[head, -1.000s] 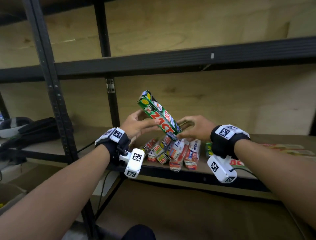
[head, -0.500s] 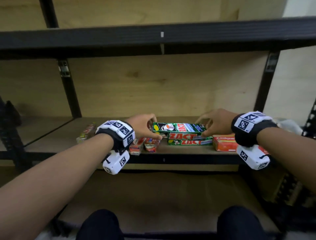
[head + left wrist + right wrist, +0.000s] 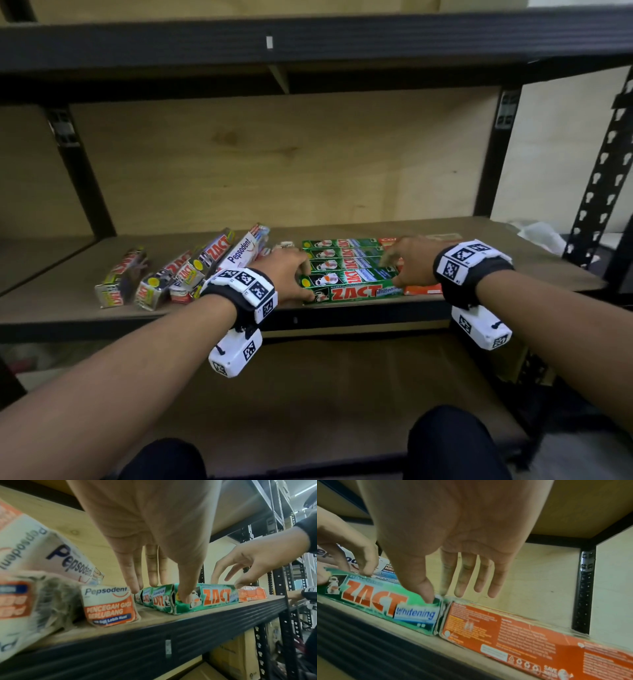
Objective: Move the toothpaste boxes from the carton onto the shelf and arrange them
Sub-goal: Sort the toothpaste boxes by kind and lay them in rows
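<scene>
Aligning step: left hand point(image 3: 286, 274), right hand point(image 3: 411, 262) both ungripped, straight fingertips nudging front ZACT box point(image 3: 356, 294) square on shelf point(image 3: 548, 274). Next likely: let go, fetch the next one.

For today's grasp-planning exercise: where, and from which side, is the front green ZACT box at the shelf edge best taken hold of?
Probably the left end of the front ZACT box, from above and in front: thumb on its front face, fingers over the top. Its right end butts the orange box and other ZACT boxes sit close behind it.
</scene>
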Action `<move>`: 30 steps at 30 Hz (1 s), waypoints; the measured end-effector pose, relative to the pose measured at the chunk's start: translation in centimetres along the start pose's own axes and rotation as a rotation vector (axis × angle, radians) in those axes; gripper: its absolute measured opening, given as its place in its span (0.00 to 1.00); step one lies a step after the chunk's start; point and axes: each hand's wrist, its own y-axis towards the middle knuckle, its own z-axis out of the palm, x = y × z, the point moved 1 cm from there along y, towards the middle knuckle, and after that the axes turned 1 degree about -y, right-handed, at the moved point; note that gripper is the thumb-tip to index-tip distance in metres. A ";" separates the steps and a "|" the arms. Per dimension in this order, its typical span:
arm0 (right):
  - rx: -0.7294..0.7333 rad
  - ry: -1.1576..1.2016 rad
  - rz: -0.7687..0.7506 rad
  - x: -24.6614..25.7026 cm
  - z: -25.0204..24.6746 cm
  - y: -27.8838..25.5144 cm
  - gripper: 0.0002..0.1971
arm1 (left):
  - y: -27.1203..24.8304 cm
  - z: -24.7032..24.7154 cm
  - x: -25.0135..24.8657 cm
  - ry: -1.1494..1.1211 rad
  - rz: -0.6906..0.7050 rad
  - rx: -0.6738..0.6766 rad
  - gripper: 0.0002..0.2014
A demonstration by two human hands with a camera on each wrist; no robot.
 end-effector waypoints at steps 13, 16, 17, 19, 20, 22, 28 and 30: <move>0.075 0.039 -0.061 0.9 -1.6 7.9 0.18 | 2.0 0.3 0.1 -0.022 0.116 0.034 0.31; 0.072 0.017 -0.045 1.9 -1.6 10.9 0.18 | 2.3 0.5 0.1 -0.029 0.113 0.034 0.33; 0.072 0.023 -0.039 2.2 -1.4 11.8 0.20 | 2.4 0.6 0.2 -0.046 0.109 0.028 0.33; 0.114 0.011 -0.037 3.1 -1.0 13.4 0.24 | 2.5 0.9 0.4 -0.092 0.096 0.013 0.33; 0.148 -0.007 -0.048 3.4 -0.7 13.8 0.26 | 2.3 0.9 0.3 -0.113 0.091 0.016 0.33; 0.200 -0.087 -0.068 3.7 -0.3 15.2 0.26 | 2.6 0.8 0.3 -0.146 0.078 0.031 0.35; 0.237 -0.157 -0.070 3.8 -0.8 15.5 0.29 | 3.2 0.6 0.3 -0.146 0.040 0.070 0.35; 0.262 -0.142 -0.051 3.8 -0.9 15.2 0.28 | 3.2 0.6 0.3 -0.134 0.040 0.075 0.36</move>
